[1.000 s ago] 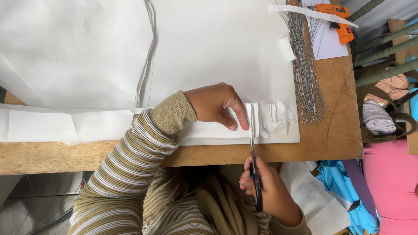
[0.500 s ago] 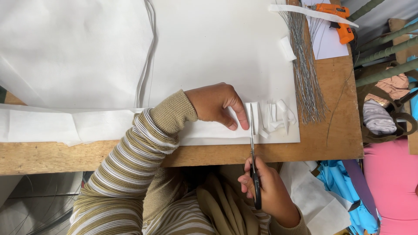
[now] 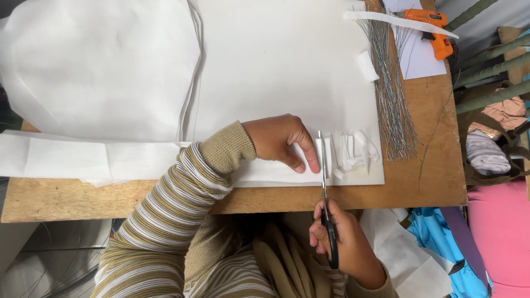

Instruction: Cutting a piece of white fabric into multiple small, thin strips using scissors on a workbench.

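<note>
At table's edge, left hand point(image 3: 279, 140) presses fingers together on folded paper point(image 3: 265, 174); right hand point(image 3: 345, 243) grips scissors point(image 3: 326, 204): cut parallel to 1 strip point(image 3: 328, 157).

White paper point(image 3: 276, 72) covers the brown wooden worktop point(image 3: 430, 165). The scissors point(image 3: 327, 215) have black handles and silver blades. The sleeve point(image 3: 182, 204) is striped olive and white. At 1 o'clock lies an orange glue gun point(image 3: 433, 30); grey wires point(image 3: 389, 105) beside it.

No packages, no labels, no signs, no screens in view
</note>
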